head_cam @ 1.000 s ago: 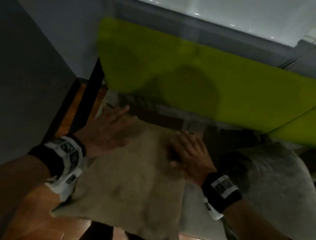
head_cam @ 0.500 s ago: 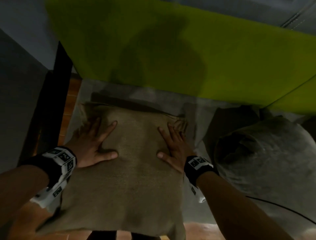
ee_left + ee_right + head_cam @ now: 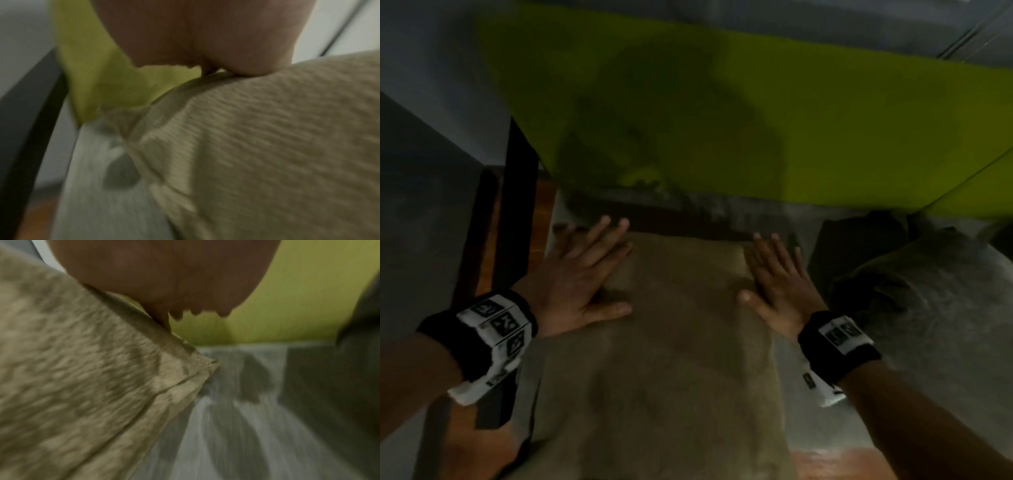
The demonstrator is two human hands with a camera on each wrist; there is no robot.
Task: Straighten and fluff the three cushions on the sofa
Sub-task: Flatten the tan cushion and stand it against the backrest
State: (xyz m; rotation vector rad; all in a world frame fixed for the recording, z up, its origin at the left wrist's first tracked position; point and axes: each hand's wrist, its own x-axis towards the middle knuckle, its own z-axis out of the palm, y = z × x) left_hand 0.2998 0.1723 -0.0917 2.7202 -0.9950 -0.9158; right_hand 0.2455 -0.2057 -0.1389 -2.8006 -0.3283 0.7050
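A tan woven cushion lies flat on the grey sofa seat, its far edge near the lime-green backrest. My left hand presses flat on its far left corner, fingers straight and spread. At the far right corner my right hand also lies flat, fingers reaching past the edge. The left wrist view shows the palm down on the cushion. The right wrist view shows the palm over the cushion corner. A grey cushion lies slumped on the right.
A black sofa frame and wooden floor run along the left, beside a grey wall. A dark shape lies between the tan and grey cushions; I cannot tell what it is. Floor shows at the seat's front.
Both hands have slid apart and forward from the cushion's middle to its far corners. The cushion, skewed a second ago, now lies squarer to the backrest.
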